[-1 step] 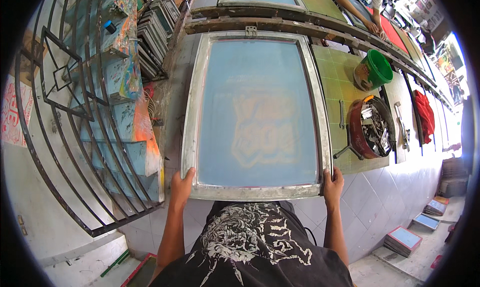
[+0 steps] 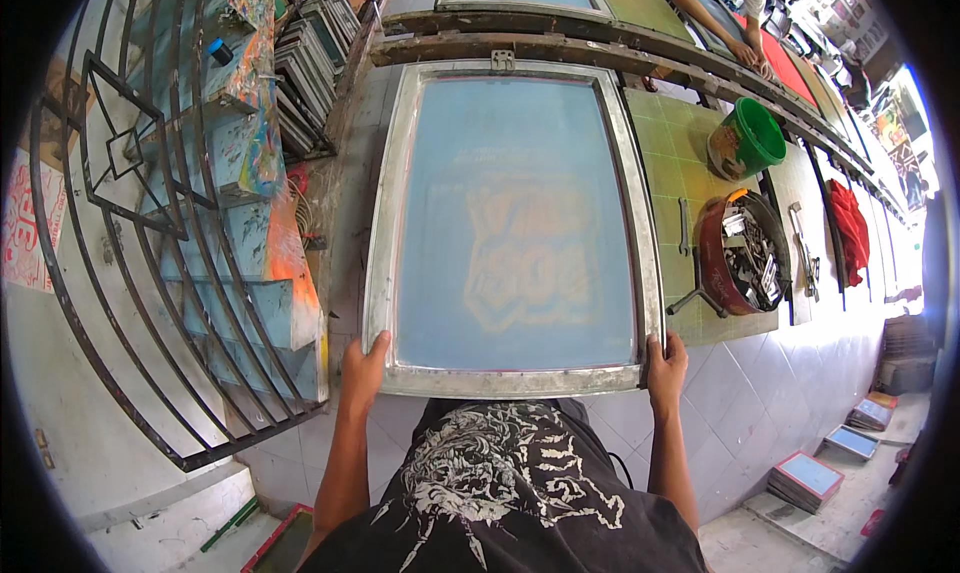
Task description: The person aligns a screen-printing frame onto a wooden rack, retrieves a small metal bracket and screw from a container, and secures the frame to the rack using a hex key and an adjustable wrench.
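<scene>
A large screen printing frame [image 2: 515, 382] with metal edges lies flat in front of me, its near end by my waist. Its blue mesh [image 2: 530, 133] carries a pale, faint design in the lower half. My left hand [image 2: 364, 365] grips the frame's near left corner, thumb on top. On the near right corner my right hand [image 2: 666, 365] is closed the same way, the thumb along the side rail. The fingers under both edges are hidden. At the frame's far end, a small metal hinge clamp [image 2: 502, 60] sits against a dark rail.
To the right, a green bucket [image 2: 757, 138], a round tin of metal parts [image 2: 722, 263], a wrench [image 2: 684, 226] and a red cloth [image 2: 848, 235] rest on the tables. Black metal bars [image 2: 160, 223] stand at left, before stacked frames [image 2: 305, 73]. A co-worker's hands [image 2: 752, 58] are far right.
</scene>
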A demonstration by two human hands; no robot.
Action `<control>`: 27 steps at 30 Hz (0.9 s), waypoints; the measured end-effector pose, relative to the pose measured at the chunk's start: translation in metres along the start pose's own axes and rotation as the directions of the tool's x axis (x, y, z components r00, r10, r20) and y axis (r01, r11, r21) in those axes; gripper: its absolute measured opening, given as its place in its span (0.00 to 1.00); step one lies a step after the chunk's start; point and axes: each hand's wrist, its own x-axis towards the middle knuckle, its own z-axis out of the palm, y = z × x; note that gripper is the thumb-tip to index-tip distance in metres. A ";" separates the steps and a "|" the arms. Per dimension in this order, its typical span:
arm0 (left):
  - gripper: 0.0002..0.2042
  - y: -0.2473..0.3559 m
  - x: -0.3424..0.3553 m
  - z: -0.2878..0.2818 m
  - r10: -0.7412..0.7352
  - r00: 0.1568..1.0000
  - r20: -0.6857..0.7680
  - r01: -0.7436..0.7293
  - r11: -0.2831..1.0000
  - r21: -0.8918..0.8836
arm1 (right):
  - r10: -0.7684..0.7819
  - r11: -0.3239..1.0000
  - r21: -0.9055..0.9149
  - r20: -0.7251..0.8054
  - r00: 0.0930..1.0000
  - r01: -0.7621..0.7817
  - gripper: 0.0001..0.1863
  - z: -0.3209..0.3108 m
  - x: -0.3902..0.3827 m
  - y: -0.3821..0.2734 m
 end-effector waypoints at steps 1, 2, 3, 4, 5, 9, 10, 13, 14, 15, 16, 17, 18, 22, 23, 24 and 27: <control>0.21 -0.011 0.004 0.005 0.006 1.000 -0.007 -0.006 1.000 -0.021 | -0.018 0.998 0.056 -0.021 1.000 0.019 0.14 0.006 0.001 0.011; 0.21 -0.015 0.006 0.007 0.013 1.000 -0.018 -0.013 0.999 -0.046 | 0.013 0.999 0.040 -0.024 1.000 -0.012 0.15 0.012 0.003 0.016; 0.21 -0.018 0.007 0.009 0.014 1.000 -0.024 -0.014 0.999 -0.039 | 0.044 0.999 0.024 -0.028 0.999 -0.044 0.16 0.017 0.004 0.020; 0.21 -0.018 0.006 0.012 0.012 1.000 -0.028 -0.013 0.999 -0.030 | 0.080 0.997 0.007 -0.033 0.996 -0.080 0.18 0.020 0.004 0.025; 0.20 -0.018 0.006 0.015 0.011 0.999 -0.031 -0.011 1.000 -0.020 | 0.061 0.997 0.052 0.003 0.998 -0.061 0.17 0.021 0.005 0.031; 0.21 -0.031 0.010 0.019 0.007 1.000 -0.024 -0.008 0.999 -0.039 | -0.034 0.974 0.225 0.105 0.994 0.010 0.16 0.021 0.013 0.041; 0.21 -0.032 0.011 0.019 0.002 1.000 -0.017 -0.003 0.998 -0.069 | 0.018 0.978 0.206 0.130 0.991 -0.044 0.17 0.021 0.014 0.041; 0.21 -0.031 0.012 0.019 0.014 0.999 -0.030 -0.017 0.995 -0.094 | 0.154 0.959 0.197 0.233 0.960 -0.202 0.18 0.016 0.016 0.042; 0.22 -0.028 0.011 0.021 0.022 0.999 -0.038 -0.025 0.995 -0.092 | 0.171 0.947 0.225 0.257 0.951 -0.231 0.18 0.014 0.019 0.046; 0.21 -0.025 0.007 0.022 0.076 0.996 -0.053 -0.079 0.995 -0.061 | 0.187 0.932 0.252 0.281 0.941 -0.260 0.18 0.012 0.022 0.052; 0.21 -0.030 0.007 0.021 0.081 0.995 -0.062 -0.085 0.994 -0.070 | 0.202 0.914 0.278 0.314 0.928 -0.294 0.18 0.012 0.023 0.057; 0.20 -0.041 0.012 0.018 0.086 0.994 -0.074 -0.092 0.993 -0.077 | 0.198 0.910 0.287 0.332 0.922 -0.299 0.18 0.011 0.021 0.053; 0.20 -0.053 0.016 0.013 0.091 0.992 -0.086 -0.099 0.992 -0.084 | 0.160 0.898 0.334 0.356 0.920 -0.286 0.18 0.011 0.019 0.052; 0.18 -0.070 0.015 0.004 0.032 0.997 0.071 0.001 0.904 -0.428 | 0.094 0.833 0.470 0.402 0.911 -0.293 0.18 0.005 0.008 0.053; 0.19 -0.072 0.013 0.005 0.055 0.996 0.068 -0.021 0.902 -0.432 | 0.105 0.811 0.495 0.403 0.909 -0.312 0.18 0.005 0.004 0.056; 0.20 -0.073 0.012 0.009 0.072 0.997 0.039 -0.052 0.921 -0.385 | 0.115 0.787 0.521 0.403 0.908 -0.331 0.18 0.006 0.001 0.058; 0.20 -0.068 0.009 0.015 0.119 0.992 -0.040 -0.125 0.954 -0.271 | 0.144 0.823 0.463 0.393 0.908 -0.331 0.18 0.010 -0.001 0.054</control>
